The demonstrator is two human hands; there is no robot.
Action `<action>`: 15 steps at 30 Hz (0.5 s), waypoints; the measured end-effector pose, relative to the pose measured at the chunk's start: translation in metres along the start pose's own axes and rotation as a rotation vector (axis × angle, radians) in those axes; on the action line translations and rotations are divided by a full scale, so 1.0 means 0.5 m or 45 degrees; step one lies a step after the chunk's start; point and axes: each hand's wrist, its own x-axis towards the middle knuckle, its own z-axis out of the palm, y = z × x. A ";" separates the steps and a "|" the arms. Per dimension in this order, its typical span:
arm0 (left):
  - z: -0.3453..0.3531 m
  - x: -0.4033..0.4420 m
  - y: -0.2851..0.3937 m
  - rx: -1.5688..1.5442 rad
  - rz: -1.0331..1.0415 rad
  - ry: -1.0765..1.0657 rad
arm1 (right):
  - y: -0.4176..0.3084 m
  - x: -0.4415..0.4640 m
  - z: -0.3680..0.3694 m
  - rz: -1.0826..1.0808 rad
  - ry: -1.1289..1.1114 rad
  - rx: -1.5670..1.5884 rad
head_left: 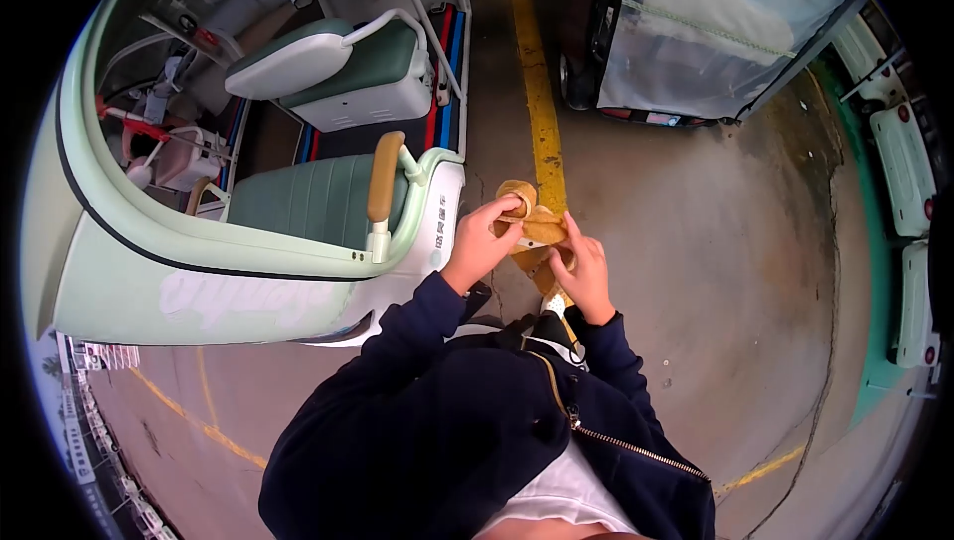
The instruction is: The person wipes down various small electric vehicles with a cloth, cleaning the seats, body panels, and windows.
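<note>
A tan-orange cloth item, bunched and partly folded, hangs between my two hands in the middle of the view. My left hand has its fingers closed on the item's upper left part. On the right side, my right hand pinches its edge between thumb and fingers. Part of the cloth hangs down below the hands, over the yellow floor line. What exactly the item is cannot be made out.
At the left stands a pale green open cart with green seats and a tan armrest. A vehicle with a clear plastic cover is at the upper right. A yellow line runs along the floor between them.
</note>
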 end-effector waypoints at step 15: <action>-0.027 0.069 -0.077 -0.459 -0.396 0.541 | 0.239 0.193 0.235 0.230 -1.082 0.306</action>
